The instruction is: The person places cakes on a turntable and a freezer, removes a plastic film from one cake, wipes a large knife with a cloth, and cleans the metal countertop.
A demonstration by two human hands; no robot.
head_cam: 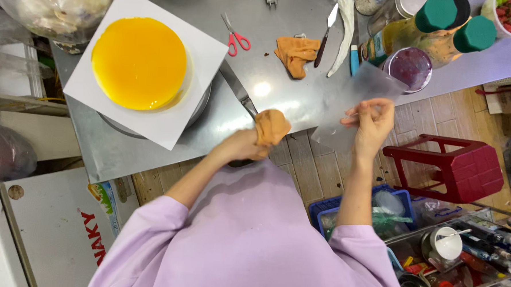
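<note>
Your left hand (249, 146) is closed around an orange cloth (272, 127) wrapped on a long knife (238, 90). The blade runs up-left from your grip, across the table (270, 75) toward the one yellow cake (139, 62). Your right hand (373, 121) pinches one clear sheet (354, 107) at its middle. A second cloth (295, 53) lies by one pair of scissors (235, 36).
</note>
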